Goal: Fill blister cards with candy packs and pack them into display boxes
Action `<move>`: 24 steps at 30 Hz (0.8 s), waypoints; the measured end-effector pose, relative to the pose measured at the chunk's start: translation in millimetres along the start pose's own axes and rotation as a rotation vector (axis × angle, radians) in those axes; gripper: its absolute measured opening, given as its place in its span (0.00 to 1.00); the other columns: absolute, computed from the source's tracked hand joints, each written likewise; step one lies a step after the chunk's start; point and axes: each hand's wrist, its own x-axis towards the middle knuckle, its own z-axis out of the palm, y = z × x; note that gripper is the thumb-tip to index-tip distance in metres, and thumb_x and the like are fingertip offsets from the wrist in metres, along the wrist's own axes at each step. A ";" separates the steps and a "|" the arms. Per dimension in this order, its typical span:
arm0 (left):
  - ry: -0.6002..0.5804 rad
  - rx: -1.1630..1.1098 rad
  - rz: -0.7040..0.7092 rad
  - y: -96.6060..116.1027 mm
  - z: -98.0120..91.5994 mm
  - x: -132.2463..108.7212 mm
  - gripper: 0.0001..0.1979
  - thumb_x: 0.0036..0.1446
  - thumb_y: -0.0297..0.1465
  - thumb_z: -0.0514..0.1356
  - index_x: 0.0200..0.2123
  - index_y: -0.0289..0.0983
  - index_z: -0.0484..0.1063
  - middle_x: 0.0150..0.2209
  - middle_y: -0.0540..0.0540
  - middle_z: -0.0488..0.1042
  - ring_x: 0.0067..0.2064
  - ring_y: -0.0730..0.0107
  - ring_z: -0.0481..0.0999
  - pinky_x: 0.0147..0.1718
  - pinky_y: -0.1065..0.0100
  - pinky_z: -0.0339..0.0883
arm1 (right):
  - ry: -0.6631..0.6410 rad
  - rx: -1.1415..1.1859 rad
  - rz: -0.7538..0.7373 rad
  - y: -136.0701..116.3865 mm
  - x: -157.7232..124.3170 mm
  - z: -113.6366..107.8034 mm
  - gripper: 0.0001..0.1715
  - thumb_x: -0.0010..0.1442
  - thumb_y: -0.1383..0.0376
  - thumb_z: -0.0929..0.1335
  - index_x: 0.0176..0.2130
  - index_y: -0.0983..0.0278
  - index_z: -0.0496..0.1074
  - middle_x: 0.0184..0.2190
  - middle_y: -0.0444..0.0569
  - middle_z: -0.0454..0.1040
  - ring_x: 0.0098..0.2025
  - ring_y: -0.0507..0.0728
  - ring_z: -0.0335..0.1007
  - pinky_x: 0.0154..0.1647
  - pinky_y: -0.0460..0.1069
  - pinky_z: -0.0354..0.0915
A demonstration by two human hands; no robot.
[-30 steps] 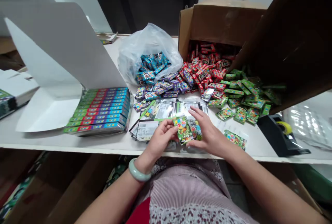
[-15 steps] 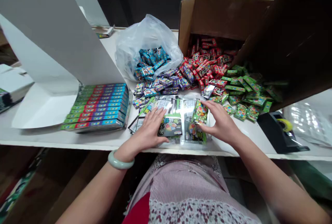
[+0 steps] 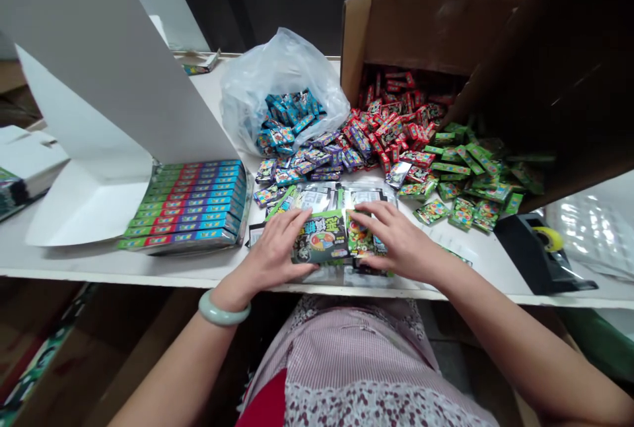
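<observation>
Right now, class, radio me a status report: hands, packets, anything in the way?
Left hand at left end of dark packet. Right hand spanning green packet alongside. Heaped small boxes beyond both packets, not between the hands.

The 1 camera sits on the person's head; it looks forward and down, from near above the long white bench [image 3: 99,263] and the bare left hand [image 3: 272,252] and bare right hand [image 3: 399,245].

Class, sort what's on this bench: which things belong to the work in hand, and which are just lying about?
In the work:
black packet against the left hand
green packet in the right hand
likely, small packets heaped behind
likely, white box holding stacked packs

Apparently lying about:
tape dispenser
clear plastic, far right
</observation>
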 end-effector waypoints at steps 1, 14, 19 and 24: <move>-0.005 -0.004 0.014 0.4 -0.6 0.0 0.48 0.49 0.40 0.67 0.66 0.34 0.46 0.59 0.32 0.61 0.60 0.45 0.62 0.59 0.45 0.58 | -0.037 0.010 -0.028 -0.8 -0.2 -1.3 0.39 0.56 0.61 0.70 0.63 0.62 0.56 0.59 0.57 0.62 0.60 0.67 0.56 0.61 0.63 0.59; 0.060 -0.039 -0.061 0.3 14.5 -4.6 0.46 0.47 0.39 0.68 0.65 0.39 0.48 0.58 0.35 0.61 0.59 0.45 0.63 0.56 0.46 0.62 | 0.138 0.254 0.197 -8.5 5.4 18.2 0.32 0.59 0.61 0.70 0.60 0.62 0.59 0.49 0.56 0.72 0.52 0.64 0.65 0.52 0.62 0.63; 0.070 -0.019 -0.072 -8.0 21.1 -4.4 0.47 0.46 0.36 0.69 0.65 0.42 0.48 0.58 0.36 0.62 0.58 0.45 0.65 0.54 0.46 0.66 | 0.049 0.475 0.278 -3.3 22.4 16.9 0.23 0.62 0.65 0.67 0.56 0.61 0.65 0.43 0.50 0.77 0.47 0.60 0.70 0.51 0.58 0.63; 0.089 0.005 -0.082 -10.1 25.9 -0.2 0.46 0.46 0.36 0.68 0.65 0.40 0.48 0.57 0.35 0.62 0.57 0.44 0.65 0.54 0.45 0.65 | 0.123 0.615 0.442 3.6 37.8 26.0 0.23 0.62 0.66 0.65 0.56 0.65 0.63 0.44 0.54 0.74 0.39 0.56 0.72 0.42 0.53 0.67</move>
